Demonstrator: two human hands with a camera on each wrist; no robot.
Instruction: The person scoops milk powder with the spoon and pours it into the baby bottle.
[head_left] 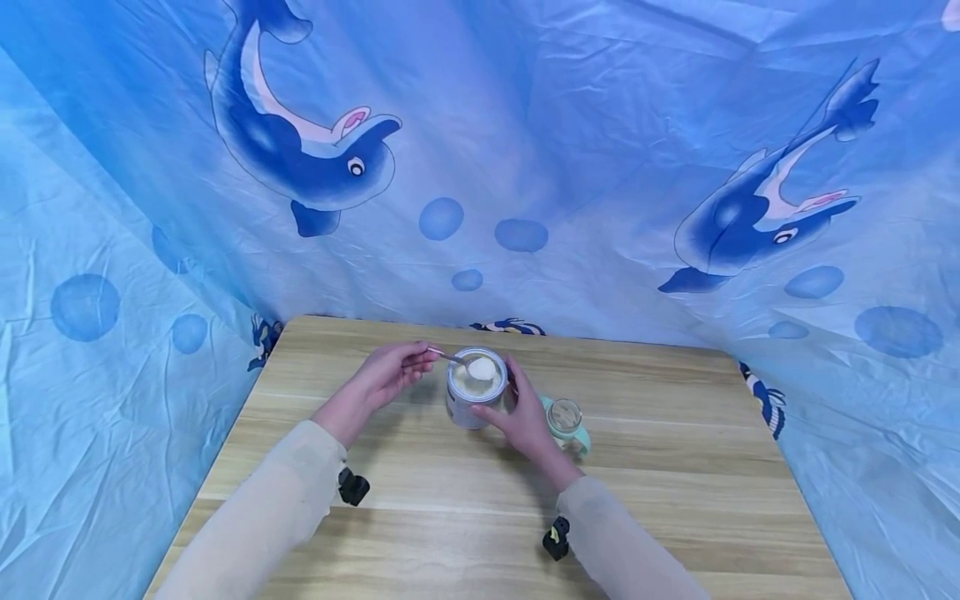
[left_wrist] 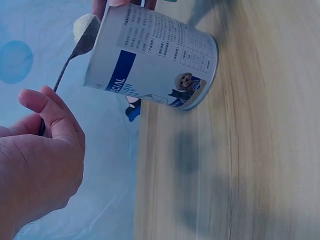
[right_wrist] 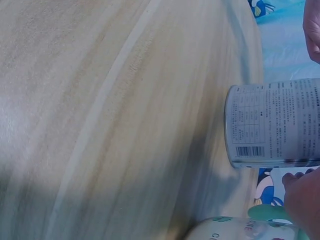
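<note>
My left hand point(head_left: 388, 372) pinches the handle of a metal spoon point(left_wrist: 70, 54), whose bowl carries a heap of pale powder point(head_left: 482, 368) over the mouth of a tin. The tin point(left_wrist: 150, 57) is white with a blue band, printed text and a picture of a dog; pale powder shows inside it. On its right side my right hand point(head_left: 525, 414) grips the tin, thumb toward the front and fingers round behind. Just right of that hand stands a small glass bottle point(head_left: 564, 414) with a mint-green holder and handle.
The wooden table point(head_left: 660, 467) runs back to a blue curtain point(head_left: 585, 167) printed with dolphins and bubbles, which also hangs along both sides. In the right wrist view, the printed bottle point(right_wrist: 235, 231) sits close below the tin.
</note>
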